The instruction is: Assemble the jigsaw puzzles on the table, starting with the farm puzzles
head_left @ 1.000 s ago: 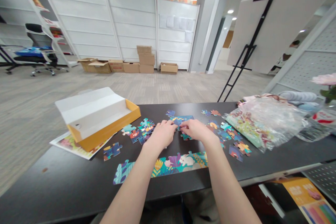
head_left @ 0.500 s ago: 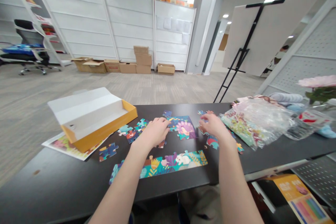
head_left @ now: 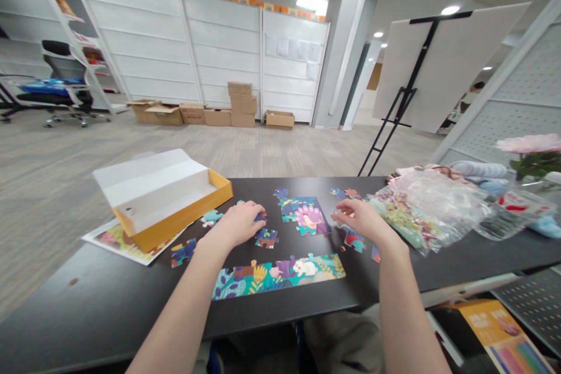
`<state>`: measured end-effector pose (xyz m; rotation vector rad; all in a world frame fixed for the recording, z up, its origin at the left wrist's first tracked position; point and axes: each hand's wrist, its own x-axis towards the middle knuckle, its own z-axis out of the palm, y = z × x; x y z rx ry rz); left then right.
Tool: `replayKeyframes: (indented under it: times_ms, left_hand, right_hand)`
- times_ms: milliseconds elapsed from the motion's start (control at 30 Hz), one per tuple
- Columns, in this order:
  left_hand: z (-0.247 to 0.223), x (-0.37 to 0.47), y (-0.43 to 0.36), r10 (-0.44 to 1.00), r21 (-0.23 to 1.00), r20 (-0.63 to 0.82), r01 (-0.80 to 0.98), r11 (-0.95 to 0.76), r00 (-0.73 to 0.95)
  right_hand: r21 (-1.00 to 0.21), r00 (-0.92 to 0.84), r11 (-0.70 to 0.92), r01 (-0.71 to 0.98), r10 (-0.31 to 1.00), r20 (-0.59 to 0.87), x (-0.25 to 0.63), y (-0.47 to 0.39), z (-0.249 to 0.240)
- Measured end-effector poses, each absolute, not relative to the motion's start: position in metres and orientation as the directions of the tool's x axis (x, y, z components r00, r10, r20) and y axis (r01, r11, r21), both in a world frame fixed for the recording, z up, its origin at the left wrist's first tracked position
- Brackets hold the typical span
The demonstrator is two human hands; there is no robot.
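Observation:
My left hand (head_left: pixel 243 223) is low over loose jigsaw pieces, its fingers bent and apart; blue piece edges show at its fingertips. A dark blue piece (head_left: pixel 266 238) lies just below it. My right hand (head_left: pixel 360 217) hovers at the right, thumb and fingers curved apart over pieces partly hidden beneath. A red and blue piece (head_left: pixel 355 239) lies under its wrist side. Between the hands sits a joined puzzle section (head_left: pixel 302 214) with a purple peacock. Nearer me is a joined strip (head_left: pixel 280 276) with a white rabbit and plants.
An open yellow box (head_left: pixel 184 210) stands at the left on a picture sheet (head_left: pixel 114 242). More pieces (head_left: pixel 183 252) lie near it. At the right are clear plastic bags (head_left: pixel 432 198) and a pink flower (head_left: pixel 530 146). The black table (head_left: pixel 144 298) has its far edge beyond the puzzle.
My left hand has moved left, away from the peacock section, uncovering the dark blue piece. My right hand stays over nearly the same spot. The view has shifted slightly.

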<state>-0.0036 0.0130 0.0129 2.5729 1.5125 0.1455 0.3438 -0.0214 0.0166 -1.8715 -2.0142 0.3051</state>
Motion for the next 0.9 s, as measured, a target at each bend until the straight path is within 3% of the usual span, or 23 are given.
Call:
replayKeyframes:
  times_ms: [133, 433, 900]
  left_hand:
    - [0.017, -0.009, 0.014, 0.881, 0.22, -0.017, 0.861, -0.458, 0.473]
    - [0.028, -0.001, -0.008, 0.8, 0.364, -0.087, 0.766, -0.529, 0.594]
    - [0.016, -0.022, -0.006, 0.855, 0.267, -0.062, 0.834, -0.483, 0.515]
  right_hand:
    - [-0.527, -0.131, 0.167, 0.833, 0.986, 0.105, 0.317, -0.019, 0.023]
    - [-0.529, -0.163, 0.226, 0.818, 0.973, 0.164, 0.3, -0.01, 0.017]
    - [-0.489, -0.209, 0.255, 0.834, 0.967, 0.147, 0.291, -0.005, 0.004]
